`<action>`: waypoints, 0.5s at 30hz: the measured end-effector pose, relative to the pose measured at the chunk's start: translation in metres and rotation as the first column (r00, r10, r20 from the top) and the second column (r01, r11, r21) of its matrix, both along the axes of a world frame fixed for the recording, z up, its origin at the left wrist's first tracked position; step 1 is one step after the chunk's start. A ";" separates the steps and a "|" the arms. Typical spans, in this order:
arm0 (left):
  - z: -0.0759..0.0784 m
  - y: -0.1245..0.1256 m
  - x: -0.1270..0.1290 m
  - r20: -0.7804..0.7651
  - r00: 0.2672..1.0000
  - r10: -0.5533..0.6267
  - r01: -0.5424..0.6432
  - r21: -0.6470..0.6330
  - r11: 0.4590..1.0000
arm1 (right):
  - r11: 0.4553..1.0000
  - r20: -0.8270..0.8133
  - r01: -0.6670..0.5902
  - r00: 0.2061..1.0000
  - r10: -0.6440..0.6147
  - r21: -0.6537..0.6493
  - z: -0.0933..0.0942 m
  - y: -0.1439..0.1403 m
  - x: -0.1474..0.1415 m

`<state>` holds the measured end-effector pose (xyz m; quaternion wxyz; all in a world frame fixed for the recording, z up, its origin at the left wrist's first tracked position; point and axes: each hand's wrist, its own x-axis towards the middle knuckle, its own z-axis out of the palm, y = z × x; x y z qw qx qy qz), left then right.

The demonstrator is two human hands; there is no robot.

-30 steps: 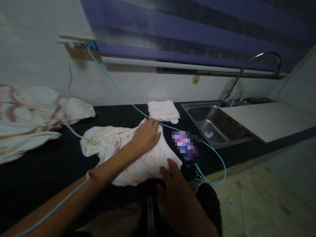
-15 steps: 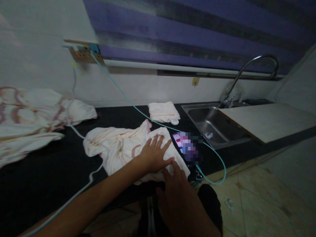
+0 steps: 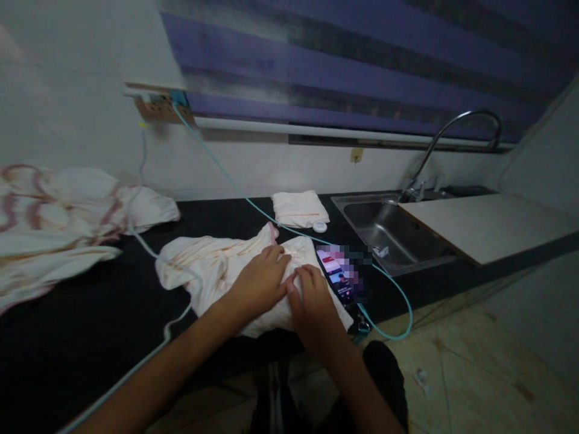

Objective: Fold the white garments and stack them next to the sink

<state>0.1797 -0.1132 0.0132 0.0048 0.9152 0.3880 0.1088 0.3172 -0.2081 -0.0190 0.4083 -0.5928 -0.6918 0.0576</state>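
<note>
Cloth: a crumpled cream cloth (image 3: 226, 274) with faint orange stripes lies near the front edge of the black countertop (image 3: 81, 313).
Left hand: the left hand (image 3: 259, 284) rests palm-down on the cloth, fingers loosely together.
Right hand: the right hand (image 3: 312, 301) presses the cloth's right end, fingers curled, touching the left.
Phone: a lit phone (image 3: 337, 277) lies just beside the cloth.
Cable: a teal cable (image 3: 226, 175) crosses above it.
Folded towel: a folded towel (image 3: 299, 208) sits near the back edge, beside the sink (image 3: 384, 226).
</note>
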 end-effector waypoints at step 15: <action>0.004 0.003 -0.050 0.314 0.887 0.339 -0.217 -0.366 0.905 | 0.982 0.120 -0.066 0.989 0.087 -0.176 0.015 0.088 -0.008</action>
